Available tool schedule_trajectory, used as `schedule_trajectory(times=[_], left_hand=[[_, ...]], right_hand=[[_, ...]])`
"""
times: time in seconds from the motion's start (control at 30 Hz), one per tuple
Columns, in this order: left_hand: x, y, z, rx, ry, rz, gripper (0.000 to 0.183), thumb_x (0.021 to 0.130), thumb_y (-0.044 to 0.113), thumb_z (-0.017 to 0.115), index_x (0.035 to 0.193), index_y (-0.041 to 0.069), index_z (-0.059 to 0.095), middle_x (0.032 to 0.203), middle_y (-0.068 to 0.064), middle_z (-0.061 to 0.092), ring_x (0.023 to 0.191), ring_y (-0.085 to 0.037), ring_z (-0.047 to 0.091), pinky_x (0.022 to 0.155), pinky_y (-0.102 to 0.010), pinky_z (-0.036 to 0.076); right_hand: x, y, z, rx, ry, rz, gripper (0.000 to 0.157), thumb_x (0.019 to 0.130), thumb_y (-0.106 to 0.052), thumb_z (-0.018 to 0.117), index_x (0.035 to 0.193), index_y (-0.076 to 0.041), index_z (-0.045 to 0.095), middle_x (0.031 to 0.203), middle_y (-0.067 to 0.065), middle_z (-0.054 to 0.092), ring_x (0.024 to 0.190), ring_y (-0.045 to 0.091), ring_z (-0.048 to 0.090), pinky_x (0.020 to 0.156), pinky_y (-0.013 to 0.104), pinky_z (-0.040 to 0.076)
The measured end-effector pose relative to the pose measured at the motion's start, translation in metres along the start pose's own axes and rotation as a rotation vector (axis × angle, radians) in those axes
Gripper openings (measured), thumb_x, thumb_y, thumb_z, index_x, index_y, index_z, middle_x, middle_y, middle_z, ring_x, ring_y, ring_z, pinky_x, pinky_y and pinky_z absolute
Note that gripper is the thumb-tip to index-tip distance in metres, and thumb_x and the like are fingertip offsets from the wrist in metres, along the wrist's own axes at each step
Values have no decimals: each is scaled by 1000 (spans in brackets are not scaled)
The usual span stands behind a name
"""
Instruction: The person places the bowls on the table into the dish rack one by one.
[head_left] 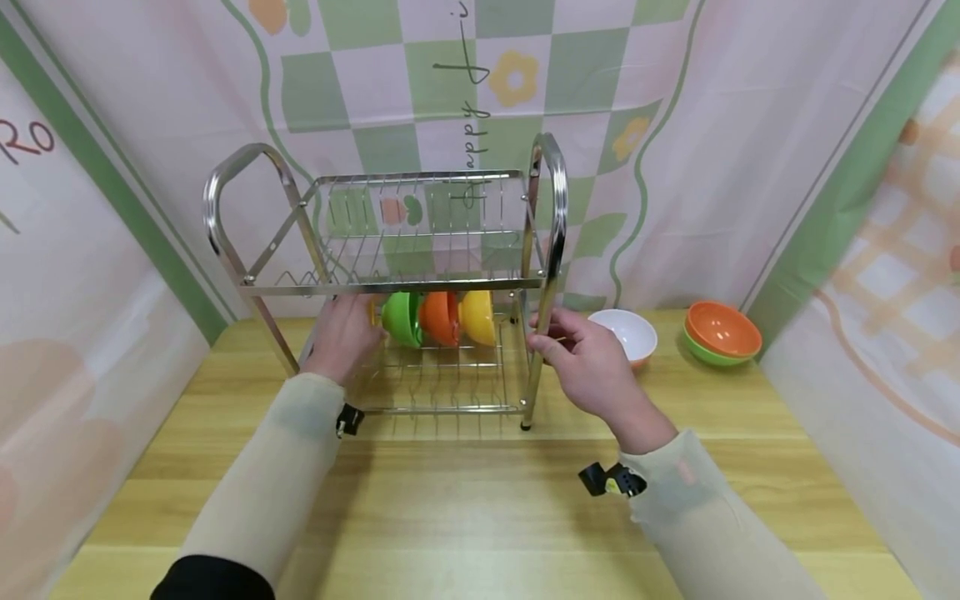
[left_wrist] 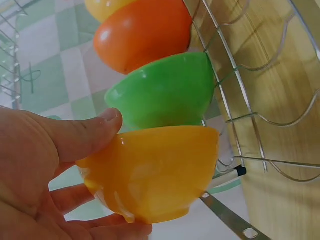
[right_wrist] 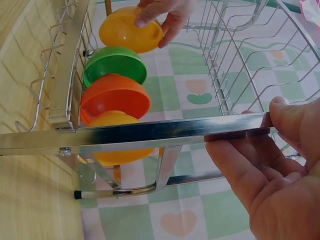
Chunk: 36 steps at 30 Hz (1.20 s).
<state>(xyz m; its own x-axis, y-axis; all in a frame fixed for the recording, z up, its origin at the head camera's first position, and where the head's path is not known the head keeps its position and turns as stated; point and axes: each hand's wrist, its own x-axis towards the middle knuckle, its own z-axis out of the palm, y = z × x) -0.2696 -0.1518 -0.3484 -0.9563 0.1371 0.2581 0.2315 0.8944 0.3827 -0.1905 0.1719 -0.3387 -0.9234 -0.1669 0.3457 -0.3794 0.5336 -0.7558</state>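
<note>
A two-tier metal dish rack [head_left: 401, 290] stands on the wooden table. On its lower tier, a green bowl [head_left: 401, 319], an orange bowl [head_left: 438, 319] and a yellow bowl [head_left: 477, 318] stand on edge in a row. My left hand [head_left: 345, 337] reaches under the upper tier at the left end. Between thumb and fingers it holds a yellow-orange bowl [left_wrist: 155, 172], its rim close beside the green bowl in the left wrist view. With thumb and fingers, my right hand [head_left: 592, 362] grips the rack's front right post [right_wrist: 165, 129].
Right of the rack sits a white bowl [head_left: 626, 332] with an orange outside. Farther right, an orange bowl [head_left: 723, 327] is stacked inside a green bowl [head_left: 712, 357]. A patterned cloth [head_left: 600, 75] hangs behind the table [head_left: 480, 517].
</note>
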Motion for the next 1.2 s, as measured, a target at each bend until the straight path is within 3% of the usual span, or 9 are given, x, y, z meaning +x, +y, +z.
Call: schedule_trajectory(times=[0.33,0.53,1.0,1.2], left_hand=[[10,-8,6,-6,-43,-41,75,78,-1,75,147,12,48,140,-14,53,117,-41,53,97,-54,44],[13,-12,9,-82,-38,-79,83,80,-5,73,152,14,36,136,-18,53,106,-38,56,83,-49,50],[22,-17,15,-113,-85,-129,83,82,-6,69,153,12,31,144,-21,46,109,-39,53,84,-48,49],[26,-21,18,-58,-82,-158,80,81,-9,63,152,9,32,142,-24,45,107,-39,54,80,-47,51]], right_hand=[[0,1,0,-8,0,7,17,98,-27,66,112,-16,68,102,1,69,90,19,65,76,39,55],[0,0,1,-6,-1,14,16,99,-25,66,112,-16,68,102,1,69,87,19,64,73,38,55],[-2,2,2,-12,7,1,16,98,-28,66,110,-18,68,100,-1,70,85,18,63,72,39,54],[-2,3,3,-13,14,-5,17,99,-29,66,111,-18,68,100,-1,70,86,18,64,73,39,53]])
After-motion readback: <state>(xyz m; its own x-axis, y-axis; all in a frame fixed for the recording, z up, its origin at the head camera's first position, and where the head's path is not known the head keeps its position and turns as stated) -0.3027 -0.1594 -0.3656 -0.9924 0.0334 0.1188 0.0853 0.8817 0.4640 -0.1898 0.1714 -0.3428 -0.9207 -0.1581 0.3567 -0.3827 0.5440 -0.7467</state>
